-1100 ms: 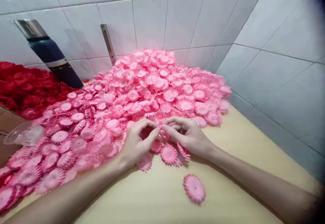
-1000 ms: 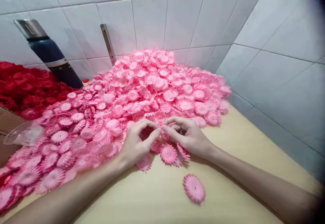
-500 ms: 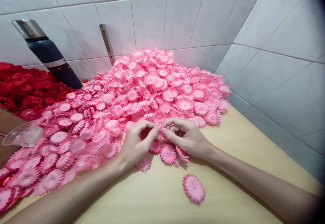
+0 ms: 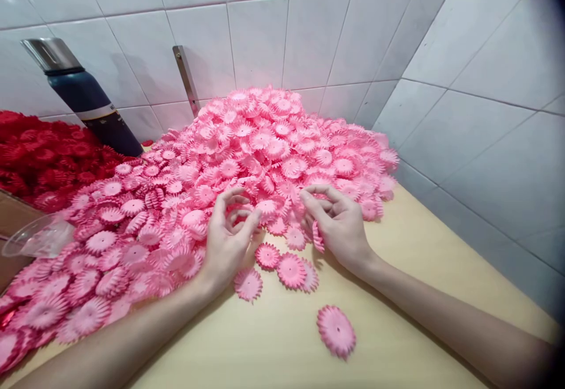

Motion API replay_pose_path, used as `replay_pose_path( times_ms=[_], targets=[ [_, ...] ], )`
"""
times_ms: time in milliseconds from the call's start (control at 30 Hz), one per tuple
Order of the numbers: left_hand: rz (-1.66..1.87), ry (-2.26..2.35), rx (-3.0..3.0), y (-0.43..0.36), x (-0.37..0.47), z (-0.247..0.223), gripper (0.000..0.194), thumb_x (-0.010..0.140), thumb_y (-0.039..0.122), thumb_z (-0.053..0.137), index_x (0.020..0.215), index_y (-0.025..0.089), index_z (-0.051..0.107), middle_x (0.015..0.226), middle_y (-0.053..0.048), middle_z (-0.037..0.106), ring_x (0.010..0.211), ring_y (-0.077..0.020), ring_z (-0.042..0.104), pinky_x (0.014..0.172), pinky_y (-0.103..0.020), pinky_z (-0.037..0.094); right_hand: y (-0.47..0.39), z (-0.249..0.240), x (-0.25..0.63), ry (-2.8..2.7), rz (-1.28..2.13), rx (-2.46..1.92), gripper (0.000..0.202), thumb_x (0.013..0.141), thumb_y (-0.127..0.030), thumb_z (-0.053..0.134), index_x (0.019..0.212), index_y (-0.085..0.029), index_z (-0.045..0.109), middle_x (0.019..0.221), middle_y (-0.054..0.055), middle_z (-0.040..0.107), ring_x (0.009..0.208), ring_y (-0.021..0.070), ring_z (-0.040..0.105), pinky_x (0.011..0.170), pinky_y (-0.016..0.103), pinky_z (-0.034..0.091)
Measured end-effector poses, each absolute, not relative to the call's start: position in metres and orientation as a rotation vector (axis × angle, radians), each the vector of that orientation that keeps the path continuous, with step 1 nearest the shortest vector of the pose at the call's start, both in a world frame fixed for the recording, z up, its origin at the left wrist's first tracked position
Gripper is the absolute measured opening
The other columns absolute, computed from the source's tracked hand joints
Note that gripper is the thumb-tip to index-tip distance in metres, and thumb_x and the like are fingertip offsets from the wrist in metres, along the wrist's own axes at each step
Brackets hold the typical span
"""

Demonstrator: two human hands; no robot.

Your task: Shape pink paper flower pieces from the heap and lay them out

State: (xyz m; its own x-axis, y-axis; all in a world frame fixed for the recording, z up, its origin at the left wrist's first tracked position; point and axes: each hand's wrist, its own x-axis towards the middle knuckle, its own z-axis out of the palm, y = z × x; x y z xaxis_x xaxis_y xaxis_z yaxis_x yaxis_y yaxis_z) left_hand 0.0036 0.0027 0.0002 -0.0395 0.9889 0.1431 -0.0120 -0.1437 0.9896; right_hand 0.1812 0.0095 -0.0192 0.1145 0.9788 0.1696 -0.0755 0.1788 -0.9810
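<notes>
A large heap of pink flower-shaped discs (image 4: pixel 265 136) with fringed edges lies before me. My left hand (image 4: pixel 232 233) is at the heap's near edge, thumb and curled fingers apart, with nothing visible between them. Opposite it, my right hand (image 4: pixel 338 224) has its thumb and forefinger together and its other fingers folded. A pink petal disc (image 4: pixel 318 237) stands edge-on under those folded fingers, apparently held there. Between my hands lie several loose discs, including a darker-edged one (image 4: pixel 267 255) and a paler one (image 4: pixel 291 270). One single disc (image 4: pixel 336 331) sits closer to me.
Left of the pink heap is a red pile (image 4: pixel 48 153) of similar pieces. A dark blue bottle (image 4: pixel 95 103) with a steel cap stands behind. A clear plastic cup (image 4: pixel 39 237) lies by a cardboard box (image 4: pixel 15 218). Tiled walls bound the wooden table (image 4: pixel 397 342) behind and right.
My hands have moved apart from their fingertip-to-fingertip position. The left fingers have spread, and the right hand has shifted slightly up and right with a disc under its fingers.
</notes>
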Motion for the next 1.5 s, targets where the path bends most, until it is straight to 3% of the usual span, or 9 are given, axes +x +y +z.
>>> replay_pose_path(
  times_ms=[100, 167, 300, 433, 700, 833, 900, 1033, 1500],
  targets=[
    [1.173, 1.057, 1.551, -0.002, 0.003, 0.003, 0.016, 0.081, 0.029, 0.069, 0.090, 0.017, 0.063, 0.084, -0.002, 0.064, 0.074, -0.0131, 0.061, 0.067, -0.026, 0.052, 0.004, -0.017, 0.177, -1.263, 0.956, -1.104, 0.023, 0.086, -0.039, 0.064, 0.095, -0.018, 0.058, 0.047, -0.009, 0.042, 0.039, 0.0060, 0.032, 0.038, 0.020, 0.024],
    [1.011, 0.963, 1.740, -0.004, 0.002, 0.004, 0.016, 0.080, 0.030, 0.070, 0.081, 0.015, 0.068, 0.078, -0.005, 0.068, 0.072, -0.0145, 0.062, 0.068, -0.027, 0.051, 0.003, -0.017, 0.175, -1.318, 0.875, -1.113, 0.020, 0.087, -0.036, 0.062, 0.095, -0.018, 0.059, 0.047, -0.010, 0.039, 0.040, 0.0059, 0.031, 0.039, 0.020, 0.025],
    [0.979, 0.870, 1.922, -0.005, 0.002, 0.004, 0.017, 0.076, 0.027, 0.074, 0.084, 0.013, 0.074, 0.082, -0.008, 0.073, 0.077, -0.0174, 0.066, 0.074, -0.029, 0.052, 0.000, -0.017, 0.173, -1.464, 0.715, -1.068, 0.013, 0.089, -0.029, 0.059, 0.094, -0.016, 0.059, 0.046, -0.010, 0.036, 0.040, 0.0060, 0.030, 0.040, 0.021, 0.025],
    [0.986, 0.886, 1.906, -0.004, 0.003, 0.003, 0.015, 0.077, 0.026, 0.072, 0.084, 0.013, 0.076, 0.079, -0.010, 0.074, 0.073, -0.0182, 0.066, 0.070, -0.030, 0.052, -0.004, -0.017, 0.173, -1.630, 0.651, -0.970, 0.009, 0.090, -0.022, 0.056, 0.096, -0.015, 0.059, 0.048, -0.009, 0.038, 0.040, 0.0064, 0.032, 0.040, 0.023, 0.026],
    [0.873, 0.738, 1.996, -0.006, 0.003, 0.004, 0.012, 0.083, 0.025, 0.066, 0.080, 0.019, 0.076, 0.075, -0.007, 0.075, 0.077, -0.0194, 0.064, 0.080, -0.035, 0.052, -0.006, -0.017, 0.174, -1.685, 0.605, -0.955, 0.008, 0.091, -0.022, 0.056, 0.098, -0.018, 0.057, 0.051, -0.007, 0.049, 0.041, 0.0090, 0.042, 0.043, 0.025, 0.034],
    [0.976, 0.872, 1.905, -0.006, 0.003, 0.005, 0.014, 0.083, 0.023, 0.065, 0.078, 0.017, 0.076, 0.075, -0.008, 0.073, 0.073, -0.0186, 0.063, 0.072, -0.032, 0.052, -0.004, -0.017, 0.175, -1.603, 0.562, -0.893, 0.014, 0.088, -0.018, 0.061, 0.102, -0.019, 0.057, 0.074, 0.001, 0.062, 0.062, 0.0120, 0.058, 0.058, 0.026, 0.047],
    [1.071, 1.009, 1.824, -0.005, 0.003, 0.006, 0.014, 0.083, 0.025, 0.065, 0.079, 0.016, 0.076, 0.078, -0.008, 0.073, 0.073, -0.0185, 0.064, 0.071, -0.031, 0.052, -0.003, -0.016, 0.176, -1.552, 0.502, -0.874, 0.010, 0.087, -0.016, 0.061, 0.096, -0.019, 0.058, 0.084, 0.004, 0.062, 0.074, 0.0145, 0.060, 0.067, 0.030, 0.049],
    [1.128, 1.126, 1.765, -0.002, 0.001, 0.004, 0.017, 0.085, 0.028, 0.064, 0.081, 0.017, 0.077, 0.083, -0.009, 0.075, 0.077, -0.0199, 0.066, 0.074, -0.032, 0.052, -0.001, -0.013, 0.178, -1.663, 0.477, -0.839, 0.008, 0.087, -0.012, 0.059, 0.082, -0.019, 0.060, 0.075, 0.003, 0.059, 0.070, 0.0151, 0.056, 0.065, 0.032, 0.047],
    [1.214, 1.045, 1.903, -0.001, -0.001, -0.002, 0.010, 0.083, 0.023, 0.067, 0.085, 0.020, 0.077, 0.085, -0.007, 0.075, 0.079, -0.0195, 0.065, 0.075, -0.034, 0.053, 0.000, -0.012, 0.177, -1.782, 0.650, -0.850, 0.006, 0.085, -0.015, 0.060, 0.083, -0.019, 0.065, 0.078, 0.005, 0.067, 0.071, 0.0168, 0.062, 0.066, 0.032, 0.052]
  ],
)
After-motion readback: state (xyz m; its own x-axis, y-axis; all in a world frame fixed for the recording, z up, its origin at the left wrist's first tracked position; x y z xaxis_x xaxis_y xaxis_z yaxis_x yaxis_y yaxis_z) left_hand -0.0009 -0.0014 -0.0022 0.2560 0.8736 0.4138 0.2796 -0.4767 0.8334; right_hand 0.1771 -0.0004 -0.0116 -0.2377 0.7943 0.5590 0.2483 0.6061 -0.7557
